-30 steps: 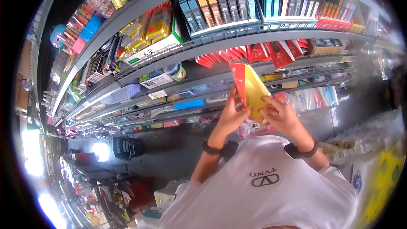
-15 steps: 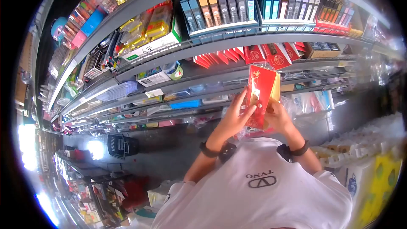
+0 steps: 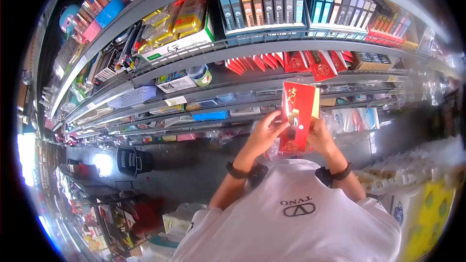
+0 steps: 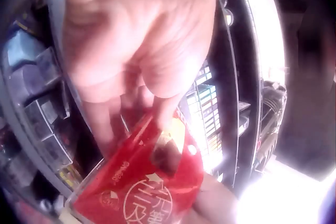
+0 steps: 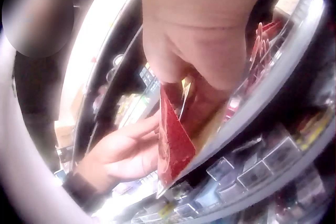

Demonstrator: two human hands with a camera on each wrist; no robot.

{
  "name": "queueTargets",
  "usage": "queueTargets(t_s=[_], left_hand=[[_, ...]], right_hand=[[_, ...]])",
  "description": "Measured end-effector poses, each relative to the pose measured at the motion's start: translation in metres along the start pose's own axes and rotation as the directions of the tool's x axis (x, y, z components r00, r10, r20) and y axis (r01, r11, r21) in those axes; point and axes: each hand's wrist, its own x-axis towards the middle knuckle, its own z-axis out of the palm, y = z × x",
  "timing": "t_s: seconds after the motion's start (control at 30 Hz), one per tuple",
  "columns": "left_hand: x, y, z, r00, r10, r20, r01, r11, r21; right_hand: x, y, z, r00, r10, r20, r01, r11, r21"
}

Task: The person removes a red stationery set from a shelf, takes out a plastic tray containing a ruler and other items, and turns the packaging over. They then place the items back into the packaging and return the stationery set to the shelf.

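A red packet (image 3: 300, 104) with gold characters and a small window is held upright in front of the chest, a yellow layer showing along its right side. My left hand (image 3: 264, 133) grips its left edge, the thumb on the front face. On the other side, my right hand (image 3: 320, 136) pinches the right edge, fingers partly behind it. In the left wrist view the packet (image 4: 134, 182) hangs under the left hand (image 4: 139, 50). The right wrist view shows the packet (image 5: 176, 142) edge-on between the right hand (image 5: 197, 50) and the left hand (image 5: 123, 155).
Shelves of goods curve across the front: slim boxes (image 3: 284, 2) above, red packets (image 3: 321, 65) below them, and a carton of gold packs (image 3: 177, 47) to the left. A black basket (image 3: 133, 161) stands on the floor at the left. Yellow packaging (image 3: 432, 208) lies at the right.
The packet has turned from showing its yellow side to showing its red front, then straightened slightly. Both hands have kept hold of it.
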Motion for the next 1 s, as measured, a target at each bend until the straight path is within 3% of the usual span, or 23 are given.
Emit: queueTargets(t_s=[0.1,0.2,0.23,0.33,0.37,0.47,0.53,0.57,0.67,0.77,0.87,0.93,1.0], left_hand=[[0.001,-0.013,-0.004,1.0,-0.004,-0.008,0.004,1.0,0.008],[-0.003,-0.014,-0.004,0.995,-0.085,-0.05,0.077,0.986,-0.145],[-0.004,-0.012,-0.006,0.995,-0.081,-0.063,0.072,0.989,-0.13],[-0.006,-0.002,-0.02,0.994,-0.06,-0.092,0.052,0.995,-0.087],[-0.008,-0.001,-0.024,0.994,-0.05,-0.095,0.043,0.996,-0.074],[-0.009,-0.009,-0.034,0.986,0.05,-0.158,-0.054,0.998,-0.025],[-0.01,-0.019,-0.041,0.964,0.133,-0.229,-0.138,0.99,-0.007],[-0.009,-0.031,-0.047,0.954,0.11,-0.277,-0.112,0.994,0.009],[-0.011,-0.03,-0.052,0.91,0.197,-0.365,-0.114,0.965,0.237],[-0.014,-0.011,-0.039,0.917,0.23,-0.327,-0.182,0.968,0.173],[-0.015,0.021,-0.021,0.92,0.297,-0.257,-0.231,0.938,0.26],[-0.01,0.022,-0.022,0.938,0.332,-0.102,-0.228,0.81,0.541],[-0.005,0.023,-0.007,0.942,0.303,-0.141,-0.213,0.871,0.443]], right_hand=[[0.0,0.002,0.001,1.0,-0.007,-0.004,0.007,1.0,0.014],[0.005,0.021,-0.003,0.998,-0.064,-0.013,0.064,0.998,0.029],[0.006,0.028,-0.005,0.996,-0.091,-0.015,0.092,0.995,0.038],[0.008,0.02,-0.014,1.0,0.002,0.029,-0.008,0.979,0.205],[0.008,0.013,-0.012,0.998,-0.049,0.046,0.036,0.966,0.256],[0.009,0.03,-0.022,0.994,-0.046,-0.098,0.044,0.999,-0.024],[0.006,0.024,-0.027,0.995,0.012,-0.097,-0.005,0.997,0.072],[0.005,0.018,-0.03,0.995,0.039,-0.094,-0.028,0.993,0.118],[0.001,-0.001,-0.028,0.993,0.055,-0.104,-0.041,0.99,0.133],[0.0,0.019,-0.037,0.995,0.007,-0.097,-0.003,0.999,0.048],[-0.006,-0.007,-0.025,0.992,0.113,-0.053,-0.099,0.971,0.219],[-0.005,-0.011,-0.023,0.995,0.091,-0.043,-0.081,0.978,0.192],[-0.006,-0.016,-0.019,0.997,0.075,-0.037,-0.065,0.975,0.21]])
